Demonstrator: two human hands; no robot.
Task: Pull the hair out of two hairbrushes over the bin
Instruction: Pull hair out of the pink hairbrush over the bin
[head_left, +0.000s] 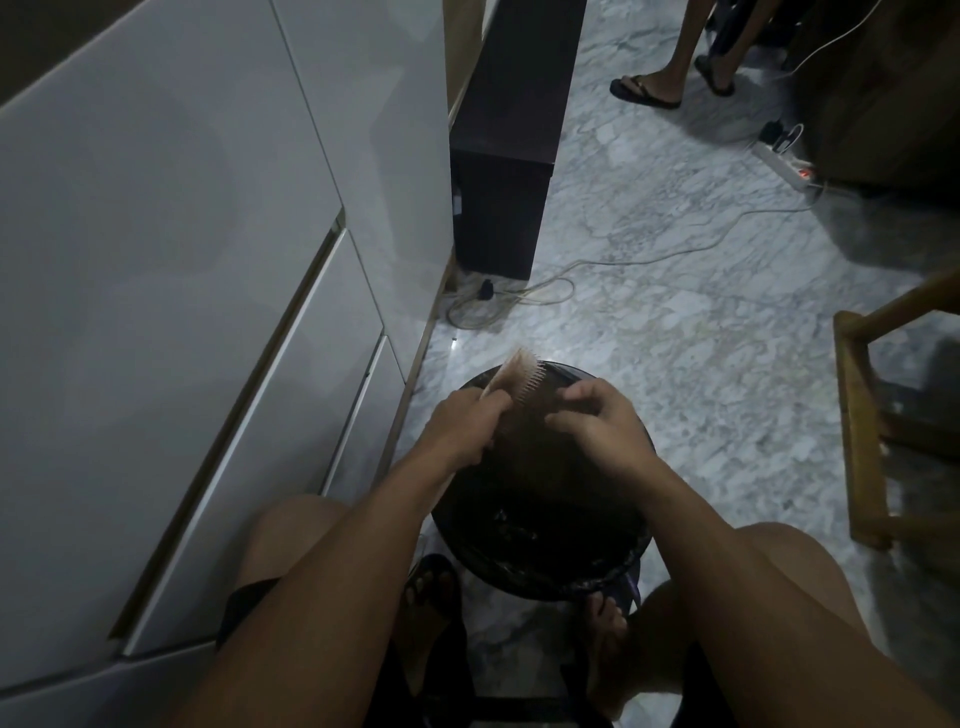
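You sat with your knees apart at the bottom of the frame, and the bin (540, 519), round and lined with a dark bag, stood on the floor (675, 322) between your feet, low in the middle. Your left hand (462, 426) was curled round the brush (519, 374) just above the bin's far rim, so that only the pale head and its row of bristles showed past your knuckles, pointing up and away from you. Your right hand (597, 415) hovered just beside the bristles over the bin, its fingers bent and the tips drawn together as if pinching; the light was too dim to tell whether any hair was caught between them. Only one brush showed. White cabinets (182, 260) filled the left side of the frame, and a dark cabinet (504, 156) stood at top centre. A pale cable (623, 260) ran across the floor to a power strip (784, 166) at upper right. Another person's feet in flip-flops (670, 88) stood at the top, and a wooden frame (862, 426) showed at the right edge.
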